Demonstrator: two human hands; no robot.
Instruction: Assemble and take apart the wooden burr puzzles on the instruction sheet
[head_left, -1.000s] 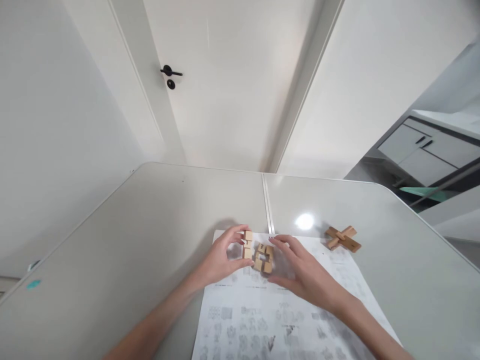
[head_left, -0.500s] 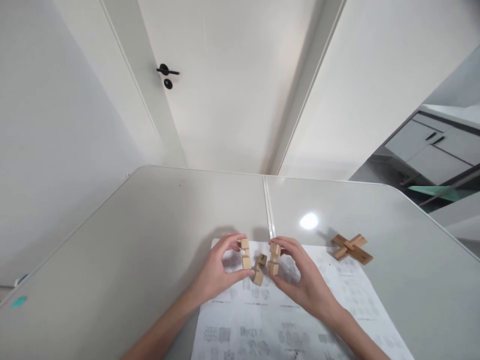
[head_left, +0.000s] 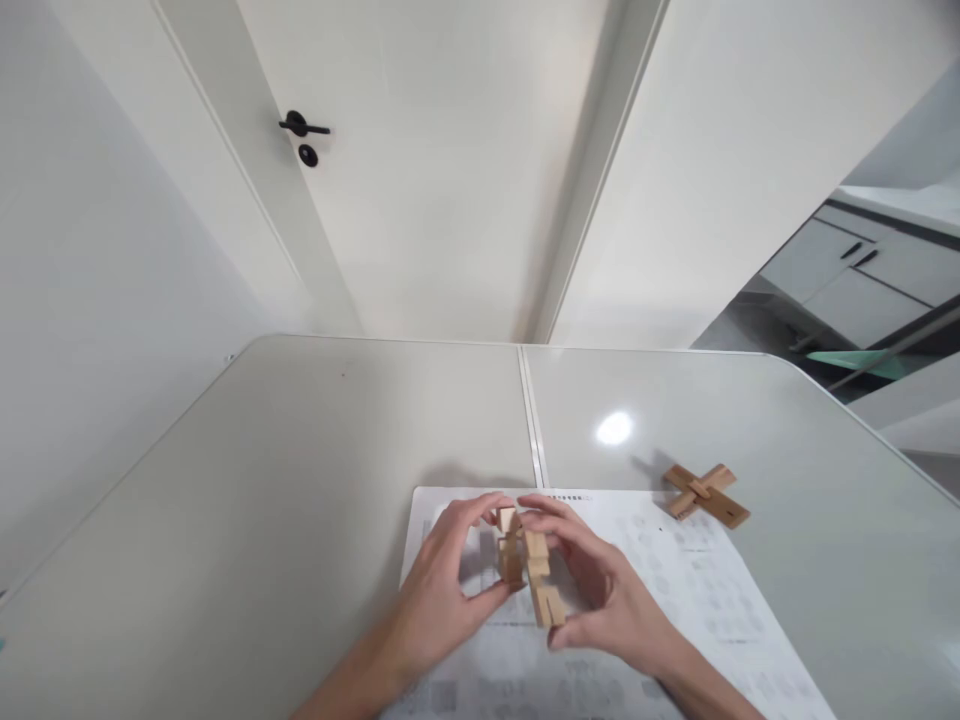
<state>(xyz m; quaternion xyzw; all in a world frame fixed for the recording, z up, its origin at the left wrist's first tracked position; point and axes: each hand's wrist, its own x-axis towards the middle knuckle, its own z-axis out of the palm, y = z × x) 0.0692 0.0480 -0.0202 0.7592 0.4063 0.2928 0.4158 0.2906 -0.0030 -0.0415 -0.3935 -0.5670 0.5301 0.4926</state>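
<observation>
The left hand (head_left: 439,588) pinches the left block (head_left: 511,562) between thumb and fingertips, and the right hand (head_left: 611,590) pinches the right block (head_left: 538,567) end to end; both blocks are close together above the near part of the sheet (head_left: 739,620), though whether they touch cannot be told. The right block leans, its near end swung out to the right, so pressing the two together at that angle would likely make the notches miss and jam. The holds are on the ends only, so a hard push could twist a block loose and drop it on the sheet. The crowded fingers could also knock one block against the other. Compared with half a second ago, the hands are nearer each other, and the right block is tilted instead of nearly straight. The block marked 3, then lying between them, can no longer be made out separately. The cross (head_left: 703,492) is still at the sheet's far right corner.
</observation>
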